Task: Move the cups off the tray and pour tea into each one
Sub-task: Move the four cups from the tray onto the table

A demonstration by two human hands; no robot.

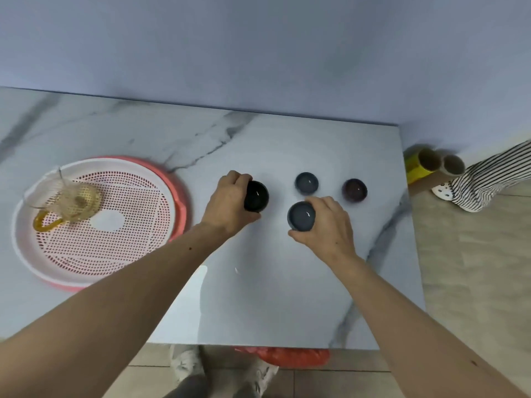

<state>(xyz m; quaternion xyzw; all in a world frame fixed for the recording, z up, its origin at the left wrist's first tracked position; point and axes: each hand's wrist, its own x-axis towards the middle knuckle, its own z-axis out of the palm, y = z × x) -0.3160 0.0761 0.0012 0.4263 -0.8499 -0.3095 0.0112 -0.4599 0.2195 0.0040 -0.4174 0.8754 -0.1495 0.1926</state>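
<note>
Several small cups stand on the marble table [258,297], right of the round pink-and-white perforated tray [94,254]. My left hand [227,202] grips a black cup [256,195] from its left side. My right hand [330,225] holds a grey-blue cup [301,216] from the right. Behind them stand another grey-blue cup [306,183] and a dark maroon cup [355,190], both untouched. A glass teapot [67,201] with an amber handle and pale tea sits on the tray's left part.
The table's right edge runs close to the maroon cup. Beyond it on the floor lie cardboard tubes [436,165] and a person's striped trouser leg with a shoe [485,179]. A red bag [293,356] sits below the table's front edge. A wall rises behind the table.
</note>
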